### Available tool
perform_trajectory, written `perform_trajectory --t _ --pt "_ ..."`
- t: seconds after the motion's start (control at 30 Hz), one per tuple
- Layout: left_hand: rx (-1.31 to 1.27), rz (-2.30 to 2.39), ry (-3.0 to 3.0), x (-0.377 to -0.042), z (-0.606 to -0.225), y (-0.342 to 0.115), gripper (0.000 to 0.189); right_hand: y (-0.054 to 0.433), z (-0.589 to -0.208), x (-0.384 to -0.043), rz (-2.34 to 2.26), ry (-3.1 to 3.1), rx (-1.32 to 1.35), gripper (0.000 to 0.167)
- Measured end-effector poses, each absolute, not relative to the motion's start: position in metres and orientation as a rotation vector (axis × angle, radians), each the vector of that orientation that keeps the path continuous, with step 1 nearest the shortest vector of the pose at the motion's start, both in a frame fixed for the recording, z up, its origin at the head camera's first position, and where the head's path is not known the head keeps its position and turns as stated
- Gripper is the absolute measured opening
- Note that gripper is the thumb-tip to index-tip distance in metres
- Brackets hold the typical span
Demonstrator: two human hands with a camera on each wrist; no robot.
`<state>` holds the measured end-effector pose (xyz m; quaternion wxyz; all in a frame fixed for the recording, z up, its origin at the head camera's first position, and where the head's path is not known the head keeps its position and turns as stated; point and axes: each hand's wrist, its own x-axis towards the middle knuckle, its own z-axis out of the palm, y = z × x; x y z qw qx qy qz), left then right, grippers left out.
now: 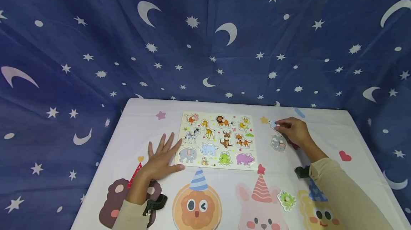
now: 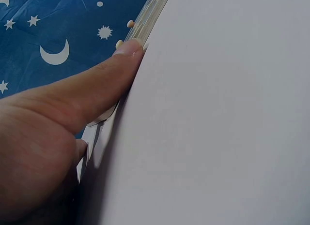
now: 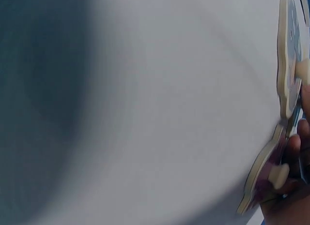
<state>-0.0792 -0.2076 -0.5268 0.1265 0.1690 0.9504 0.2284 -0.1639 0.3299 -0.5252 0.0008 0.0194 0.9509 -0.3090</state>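
Observation:
A wooden animal puzzle board [image 1: 197, 140] lies on the table, printed with a lion, giraffe, zebra and several other animals. My left hand [image 1: 162, 160] rests with spread, straight fingers at its left edge; in the left wrist view the thumb [image 2: 104, 82] touches the board's side. Right of the board, my right hand [image 1: 293, 130] pinches a light blue puzzle piece [image 1: 273, 124], partly covered by the fingers. Just below lies a grey elephant piece [image 1: 278, 143]. A purple piece with a knob [image 3: 264, 179] shows close to the hand in the right wrist view.
A green frog piece [image 1: 287, 200] lies near the front, left of the right sleeve. The white tablecloth [image 1: 224, 183] has printed cartoon animals, stars and a heart. Behind the table hangs a blue curtain [image 1: 179, 37] with moons and stars.

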Motion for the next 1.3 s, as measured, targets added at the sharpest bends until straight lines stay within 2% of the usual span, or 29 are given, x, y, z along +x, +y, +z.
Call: perform_trajectory --t 0.13,0.53,1.3 --pt "0.487 0.666 2.771 -0.078 -0.526 -0.207 0.1 0.332 -0.524 -0.163 -0.961 2.959 0.076 0.03" --pt "0.483 0.673 2.775 -0.076 -0.527 -0.207 0.1 0.335 -0.529 -0.166 -0.954 3.058 -0.021 0.019" --pt "0.494 0.657 2.775 -0.077 -0.524 -0.206 0.099 0.322 -0.527 -0.167 -0.86 3.042 0.009 0.036"
